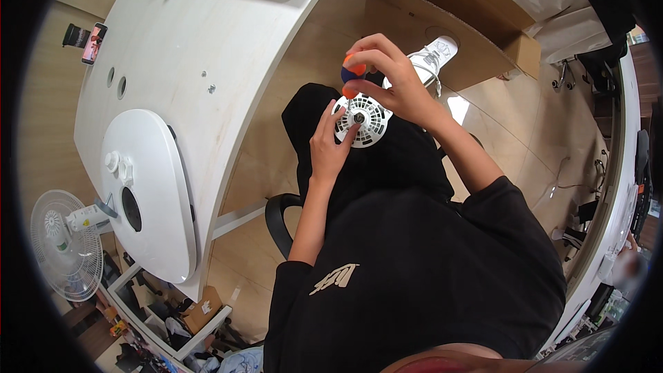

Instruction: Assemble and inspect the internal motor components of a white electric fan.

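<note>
In the head view, the right hand [394, 83] grips the orange and blue screwdriver [353, 74]. The half-curled left hand [327, 148] holds the edge of the white fan motor [373, 123] over the lap. The screwdriver's long side runs up and down the view, tip down at the motor.

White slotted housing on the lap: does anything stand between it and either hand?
Nothing visible separates the left hand from the white slotted housing. Between the right hand and the housing is only the orange-and-blue screwdriver it grips; whether its tip touches is unclear.
</note>
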Demonstrator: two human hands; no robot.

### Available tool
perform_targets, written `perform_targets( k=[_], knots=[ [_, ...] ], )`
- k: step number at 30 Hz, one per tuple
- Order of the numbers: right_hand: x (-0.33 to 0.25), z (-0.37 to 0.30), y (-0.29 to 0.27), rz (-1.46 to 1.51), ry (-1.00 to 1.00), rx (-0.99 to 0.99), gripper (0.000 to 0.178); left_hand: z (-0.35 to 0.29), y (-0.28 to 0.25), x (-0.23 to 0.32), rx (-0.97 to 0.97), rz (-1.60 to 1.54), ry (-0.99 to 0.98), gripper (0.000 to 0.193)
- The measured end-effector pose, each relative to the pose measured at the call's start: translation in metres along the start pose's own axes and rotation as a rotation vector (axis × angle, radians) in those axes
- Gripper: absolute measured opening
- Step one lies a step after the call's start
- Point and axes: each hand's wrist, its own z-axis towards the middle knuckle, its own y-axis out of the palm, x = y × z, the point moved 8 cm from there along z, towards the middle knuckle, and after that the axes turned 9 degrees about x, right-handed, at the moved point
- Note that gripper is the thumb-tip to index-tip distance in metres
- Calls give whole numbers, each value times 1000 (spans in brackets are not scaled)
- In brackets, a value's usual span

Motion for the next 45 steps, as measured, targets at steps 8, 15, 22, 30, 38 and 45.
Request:
perform_targets(
  k=[8, 15, 22, 30, 38, 45],
  knots=[
    [-4, 4, 5, 134, -24, 42, 41, 5, -7, -1, 33, -104, -114, 35],
    [-7, -2, 4, 178, -28, 35, 38, 38, -82, 141, 86, -584, 87, 14],
    [-8, -2, 5, 104, -14, 55, 36, 86, -122, 276, -567, -1678, 276, 23],
    [-7, -2, 4, 112, -15, 68, 40, 90, -134, 305, -563, -1758, 390, 26],
    [-3, -2, 7, 150, 7, 68, 40, 95, -139, 314, -607, -1777, 397, 24],
    [-3, -3, 6, 135, -13, 76, 39, 88, -137, 317, -509, -1889, 432, 26]
  ],
)
